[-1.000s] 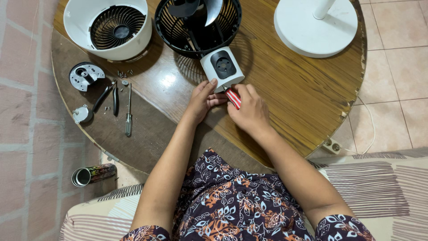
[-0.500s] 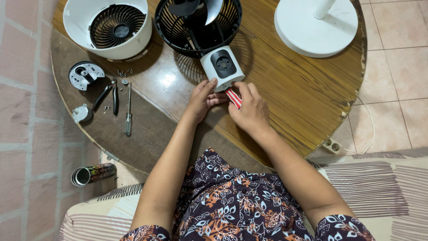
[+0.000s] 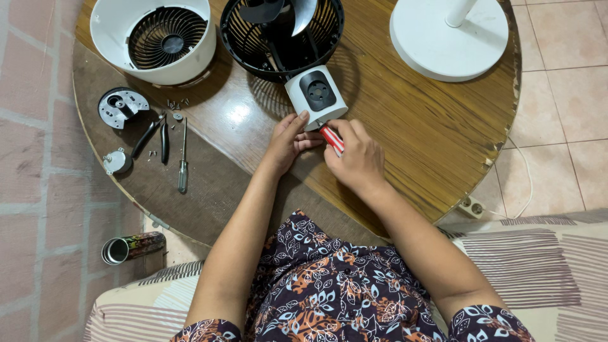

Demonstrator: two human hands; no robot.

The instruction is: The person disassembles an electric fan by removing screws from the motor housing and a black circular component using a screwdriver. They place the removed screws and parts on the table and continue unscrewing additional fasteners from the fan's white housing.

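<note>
Head view: the right hand (image 3: pixel 360 158) is closed around a red-and-white striped screwdriver (image 3: pixel 332 139), its tip set against the near edge of the white motor box (image 3: pixel 316 96) of a taken-apart fan. The left hand (image 3: pixel 288 140) is curled beside it at nine o'clock, fingertips pressed on the box's lower corner, steadying it rather than gripping anything whole. The box sits mid-table, joined at twelve o'clock to the black fan cage (image 3: pixel 282 35) with its dark blades.

This looks like the step of working a screw at the base of the box; the next move seems to call for firm downward pressure with the driver kept straight, so the tip does not slip.

On the round wooden table (image 3: pixel 430 126), at ten o'clock, lies the white front cover (image 3: pixel 152 38); at two o'clock the white round stand base (image 3: pixel 449 35). Pliers (image 3: pixel 155 134) and a second screwdriver (image 3: pixel 183 161) lie at nine o'clock.

Labelled things: a patterned, dark-printed can (image 3: pixel 133 247) lies on its side on the floor at seven o'clock, open mouth facing left.
</note>
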